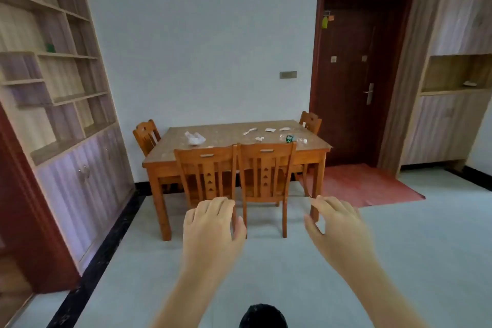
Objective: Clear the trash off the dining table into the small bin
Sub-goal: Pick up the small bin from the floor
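Left grip [213,224]: held out low, palm down, fingers loosely curled, nothing in it. Right grip [338,224]: same pose, thumb apart from fingers, holding nothing. Both hung over pale floor tiles, well short of the table [239,158].

Two chairs [206,170] stood tucked in at the table's near side, one chair at each end.

Trash lay on the tabletop:
- crumpled white wad [195,138], left part
- small paper scraps [270,129], scattered across the far right part
- crushed clear bottle [291,138] with green label, near the right edge

Behind the table were a dark red door [354,74] and a red mat [359,184]. A dark round shape [262,317] sat at the bottom edge; I could not tell what it was.
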The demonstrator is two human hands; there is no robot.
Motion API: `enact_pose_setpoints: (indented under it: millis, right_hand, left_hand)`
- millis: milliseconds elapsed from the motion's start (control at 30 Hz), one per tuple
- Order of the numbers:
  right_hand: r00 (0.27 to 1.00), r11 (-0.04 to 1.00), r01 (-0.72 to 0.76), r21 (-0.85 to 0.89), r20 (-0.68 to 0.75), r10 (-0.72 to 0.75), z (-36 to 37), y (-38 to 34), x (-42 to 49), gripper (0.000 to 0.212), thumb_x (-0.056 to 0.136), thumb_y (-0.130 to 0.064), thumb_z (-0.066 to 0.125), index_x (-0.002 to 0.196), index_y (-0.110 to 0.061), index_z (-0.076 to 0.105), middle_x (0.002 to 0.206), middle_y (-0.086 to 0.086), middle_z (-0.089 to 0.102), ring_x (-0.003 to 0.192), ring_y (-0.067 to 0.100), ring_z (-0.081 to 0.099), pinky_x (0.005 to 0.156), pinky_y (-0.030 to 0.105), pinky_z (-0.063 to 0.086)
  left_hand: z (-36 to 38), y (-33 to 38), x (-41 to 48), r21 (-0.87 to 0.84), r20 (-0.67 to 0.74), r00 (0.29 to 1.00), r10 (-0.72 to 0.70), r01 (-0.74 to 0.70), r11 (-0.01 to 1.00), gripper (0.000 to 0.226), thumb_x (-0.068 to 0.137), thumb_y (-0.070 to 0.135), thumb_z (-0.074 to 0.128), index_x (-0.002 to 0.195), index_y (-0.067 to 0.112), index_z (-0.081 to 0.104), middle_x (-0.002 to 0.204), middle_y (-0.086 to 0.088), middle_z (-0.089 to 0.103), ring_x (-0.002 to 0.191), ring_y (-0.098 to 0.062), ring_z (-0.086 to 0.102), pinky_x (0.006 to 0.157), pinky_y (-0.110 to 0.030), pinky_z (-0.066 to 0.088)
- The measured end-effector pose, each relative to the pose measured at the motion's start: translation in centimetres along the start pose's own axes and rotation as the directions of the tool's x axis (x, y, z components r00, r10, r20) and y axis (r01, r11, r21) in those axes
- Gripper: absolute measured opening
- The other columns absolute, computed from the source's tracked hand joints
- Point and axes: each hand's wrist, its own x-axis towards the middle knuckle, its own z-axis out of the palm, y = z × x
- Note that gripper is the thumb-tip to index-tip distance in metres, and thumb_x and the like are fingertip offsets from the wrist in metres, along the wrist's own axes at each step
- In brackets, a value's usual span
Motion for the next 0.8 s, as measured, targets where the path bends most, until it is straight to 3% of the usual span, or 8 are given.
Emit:
enact_pose_setpoints:
  millis: [100, 367, 533, 700, 800]
  right_hand:
    - [0.999, 1.000, 0.011, 0.005, -0.050, -0.011, 2.5, 3.8, 2.5, 0.024, 0.070, -0.016, 0.072, 0.093, -0.010, 0.067, 0.097, 0.009, 0.071, 0.089, 0.032, 0.065, 0.082, 0.046, 0.050]
    - [0.989, 0.998, -0.055, -0.016, 0.138, 0.057, 10.1, 13.0, 7.5, 0.028, 0.074, -0.016, 0.069, 0.099, -0.005, 0.065, 0.104, 0.015, 0.069, 0.098, 0.036, 0.062, 0.086, 0.050, 0.046]
    - [0.959, 0.997, -0.077, -0.006, 0.275, 0.075, 15.5, 14.9, 8.1, 0.029, 0.079, -0.019, 0.063, 0.105, -0.006, 0.063, 0.110, 0.014, 0.067, 0.103, 0.034, 0.060, 0.091, 0.048, 0.043]
    - [0.919, 0.993, -0.114, -0.024, 0.377, 0.115, 22.5, 15.7, 8.2, 0.027, 0.074, -0.015, 0.069, 0.099, -0.005, 0.065, 0.102, 0.016, 0.070, 0.094, 0.036, 0.064, 0.085, 0.050, 0.048]
    - [0.900, 0.992, -0.126, -0.033, 0.416, 0.128, 27.5, 15.8, 8.2, 0.027, 0.070, -0.011, 0.072, 0.095, -0.003, 0.066, 0.096, 0.016, 0.071, 0.088, 0.036, 0.066, 0.080, 0.050, 0.051]
  left_hand:
    - [4.8, 1.4, 2.1, -0.046, 0.007, 1.000, 0.006, -0.006, 0.999, 0.029, 0.061, 0.011, 0.080, 0.087, 0.007, 0.069, 0.086, -0.007, 0.072, 0.081, -0.029, 0.067, 0.072, -0.043, 0.049]
    - [16.7, 3.8, 4.9, -0.057, 0.220, 0.973, -0.064, 0.079, 0.995, 0.024, 0.071, 0.012, 0.072, 0.094, 0.005, 0.067, 0.094, -0.010, 0.070, 0.085, -0.031, 0.064, 0.076, -0.041, 0.046]
    - [22.1, 1.1, 4.1, -0.030, 0.322, 0.933, -0.158, 0.177, 0.984, 0.024, 0.076, 0.010, 0.067, 0.098, 0.001, 0.065, 0.100, -0.014, 0.069, 0.088, -0.035, 0.062, 0.080, -0.042, 0.043]
    - [28.5, -3.1, 3.2, -0.027, 0.372, 0.905, -0.206, 0.233, 0.972, 0.023, 0.072, 0.012, 0.062, 0.093, 0.001, 0.066, 0.095, -0.014, 0.070, 0.085, -0.035, 0.065, 0.076, -0.044, 0.047]
    - [33.0, -6.5, 2.6, -0.023, 0.435, 0.864, -0.251, 0.290, 0.957, 0.025, 0.071, 0.006, 0.069, 0.095, 0.000, 0.066, 0.098, -0.015, 0.070, 0.088, -0.036, 0.064, 0.077, -0.046, 0.046]
